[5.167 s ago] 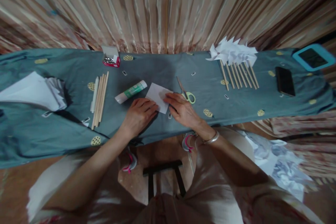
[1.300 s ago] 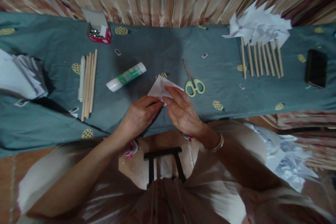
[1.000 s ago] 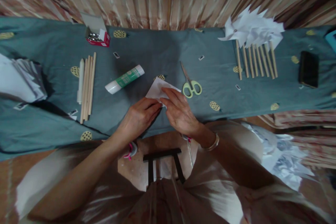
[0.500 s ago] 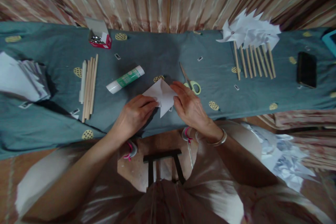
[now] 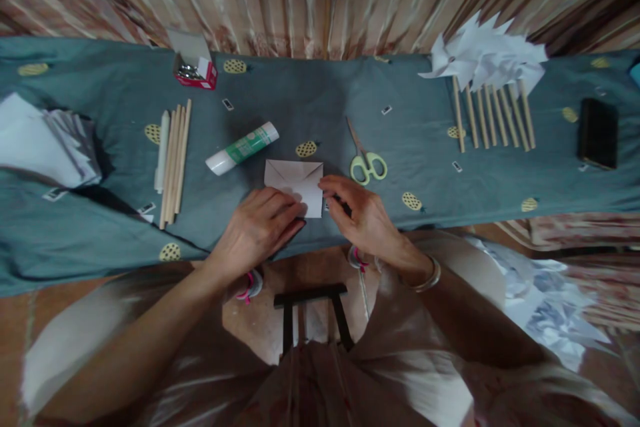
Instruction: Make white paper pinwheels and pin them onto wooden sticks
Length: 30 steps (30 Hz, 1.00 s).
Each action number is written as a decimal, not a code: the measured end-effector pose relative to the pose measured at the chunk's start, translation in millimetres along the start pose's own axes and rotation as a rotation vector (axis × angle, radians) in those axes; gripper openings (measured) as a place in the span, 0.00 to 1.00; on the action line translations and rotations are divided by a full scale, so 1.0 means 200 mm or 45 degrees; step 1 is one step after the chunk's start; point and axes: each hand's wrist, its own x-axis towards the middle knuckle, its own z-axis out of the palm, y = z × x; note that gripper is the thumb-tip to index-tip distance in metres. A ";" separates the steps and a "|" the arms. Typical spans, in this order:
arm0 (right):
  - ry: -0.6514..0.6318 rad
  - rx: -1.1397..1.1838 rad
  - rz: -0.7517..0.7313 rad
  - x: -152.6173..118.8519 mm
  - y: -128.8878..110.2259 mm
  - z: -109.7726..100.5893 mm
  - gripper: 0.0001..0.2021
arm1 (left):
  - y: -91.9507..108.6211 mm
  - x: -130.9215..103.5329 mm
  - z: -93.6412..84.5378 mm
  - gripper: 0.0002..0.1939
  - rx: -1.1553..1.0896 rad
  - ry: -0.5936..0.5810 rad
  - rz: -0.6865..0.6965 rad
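Under the left hand, fingers close together, whether pinching or only pressing impossible to tell; at the right hand, thumb and forefinger apart at the edge of the same folded paper. Probably light, thin, quick to crease; best held flat by the edges. Just beyond the left hand, a glue stick; just beyond the right, scissors. Beneath both, soft, slightly wrinkled cloth; farther ahead, a pleated curtain.
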 end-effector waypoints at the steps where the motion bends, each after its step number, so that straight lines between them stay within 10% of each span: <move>1: -0.005 0.006 -0.004 0.00 0.00 0.00 0.14 | 0.01 0.00 0.00 0.09 0.003 -0.017 0.004; 30: -0.158 0.042 -0.105 0.00 -0.01 0.03 0.03 | 0.07 -0.04 0.00 0.06 -0.122 0.091 -0.024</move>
